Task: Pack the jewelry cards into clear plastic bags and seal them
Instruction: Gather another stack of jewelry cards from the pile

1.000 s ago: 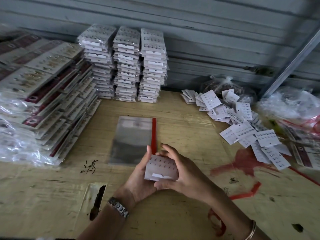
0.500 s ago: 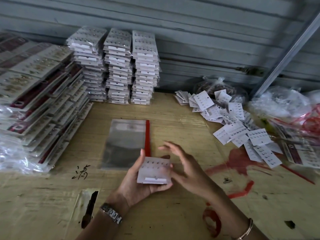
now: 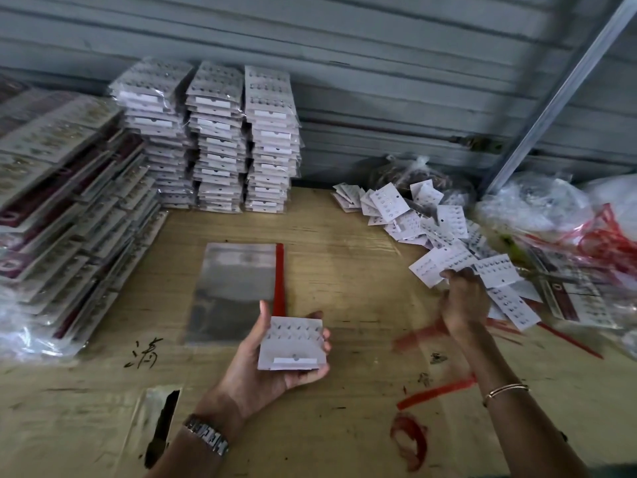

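Head view blurs the right hand, curled at the loose pile of white jewelry cards; whether it pinches one is unclear. The left hand cups a white card stack; just beyond its thumb a clear red-edged plastic bag lies on the wooden table, before a grey ribbed wall.

Held cards: a small white stack, stud rows facing up, tab edge toward me, gripped in my left hand.
Bags: a clear flat pile with a red strip along its right edge, lying just beyond the held cards.
Loose cards: a white overlapping heap at right, well apart from the bags.
Packed cards: I count three bagged stacks at the back.
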### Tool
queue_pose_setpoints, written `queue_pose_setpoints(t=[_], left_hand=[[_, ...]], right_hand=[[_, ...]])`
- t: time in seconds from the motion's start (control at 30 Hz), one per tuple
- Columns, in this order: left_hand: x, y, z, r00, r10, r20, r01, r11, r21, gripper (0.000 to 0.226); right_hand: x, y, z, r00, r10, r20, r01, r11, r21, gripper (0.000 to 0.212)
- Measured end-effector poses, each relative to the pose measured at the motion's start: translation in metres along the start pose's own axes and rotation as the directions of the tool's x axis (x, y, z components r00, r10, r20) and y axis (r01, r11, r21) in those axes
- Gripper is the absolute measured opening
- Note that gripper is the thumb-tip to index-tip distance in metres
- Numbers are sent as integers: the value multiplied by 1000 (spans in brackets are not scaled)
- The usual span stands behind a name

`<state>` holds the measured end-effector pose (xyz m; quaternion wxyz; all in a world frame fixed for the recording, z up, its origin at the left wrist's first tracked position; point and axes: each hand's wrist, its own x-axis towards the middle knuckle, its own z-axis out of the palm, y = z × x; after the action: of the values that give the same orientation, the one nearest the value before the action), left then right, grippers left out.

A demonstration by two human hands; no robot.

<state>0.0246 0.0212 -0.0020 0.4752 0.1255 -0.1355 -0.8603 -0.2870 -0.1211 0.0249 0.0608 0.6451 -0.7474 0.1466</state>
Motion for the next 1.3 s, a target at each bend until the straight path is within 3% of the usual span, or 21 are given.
queue_pose_setpoints(t=[0.27, 0.43, 0.7, 0.83, 0.97, 1.1, 1.3], left_hand=[[1, 0, -2, 1000, 1, 28, -1, 1000, 0, 96], [2, 0, -4, 999, 0, 45, 0, 1000, 10, 97], [3, 0, -10, 998, -10, 66, 9, 1000, 17, 95], [3, 0, -10, 998, -9, 66, 8, 1000, 15, 95], [3, -1, -9, 998, -5, 62, 4, 1000, 11, 96], [3, -1, -8, 998, -4, 68, 3, 1000, 10, 95], [3, -1, -10, 996, -6, 85, 5, 1000, 5, 96]], right_hand=[[9, 12, 4, 978, -208, 19, 209, 973, -99, 29], [6, 6, 4, 880, -473, -37, 471, 881, -52, 29], [-22, -25, -14, 850, -483, -209, 518, 838, 169, 23], [-36, -42, -17, 897, -439, -43, 404, 779, 480, 22], [-36, -56, -14, 810, -569, 142, 347, 660, 666, 17], [-37, -64, -2, 679, -617, 398, 252, 705, 663, 19], [-47, -65, 7, 741, -611, 277, 343, 700, 627, 32]])
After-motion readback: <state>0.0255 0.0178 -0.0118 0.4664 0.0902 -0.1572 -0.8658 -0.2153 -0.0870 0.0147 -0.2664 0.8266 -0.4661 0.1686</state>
